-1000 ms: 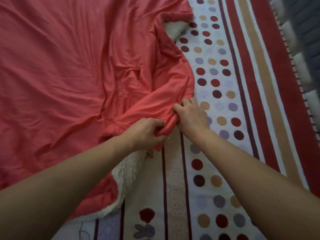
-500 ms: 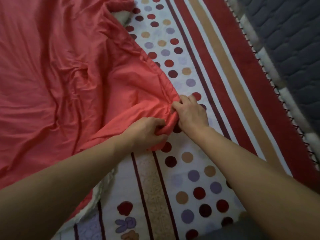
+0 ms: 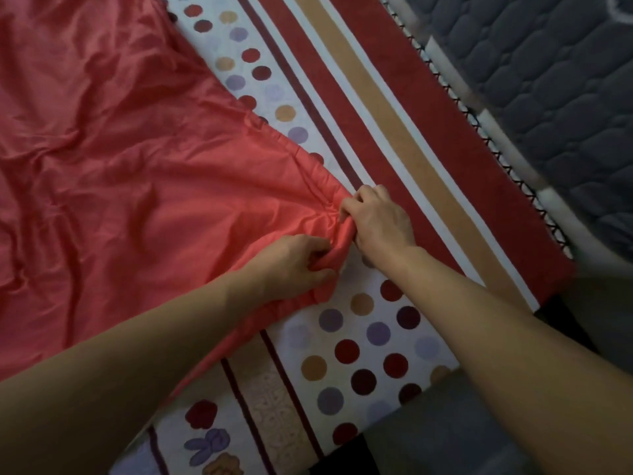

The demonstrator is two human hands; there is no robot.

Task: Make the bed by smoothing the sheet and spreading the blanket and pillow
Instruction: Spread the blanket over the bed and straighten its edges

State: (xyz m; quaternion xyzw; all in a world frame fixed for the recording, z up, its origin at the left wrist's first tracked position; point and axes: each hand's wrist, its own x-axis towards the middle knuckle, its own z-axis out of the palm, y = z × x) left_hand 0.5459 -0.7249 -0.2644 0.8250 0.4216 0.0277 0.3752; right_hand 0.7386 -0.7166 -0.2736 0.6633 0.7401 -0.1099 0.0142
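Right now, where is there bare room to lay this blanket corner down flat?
Bare patterned sheet lies between the forearms, just below the hands, and along the stripes from the right hand out to the grey mattress. It is crowded at the blanket corner, bunched where the left hand and the right grip it.

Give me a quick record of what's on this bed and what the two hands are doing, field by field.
Blanket: coral red, wrinkled, spread over the left part of the bed
Sheet: white with coloured dots and red and tan stripes, uncovered to the right of the blanket
Left hand: grips the blanket's bunched corner
Right hand: grips the same corner, right beside the left hand
Mattress: grey, quilted, at the far right
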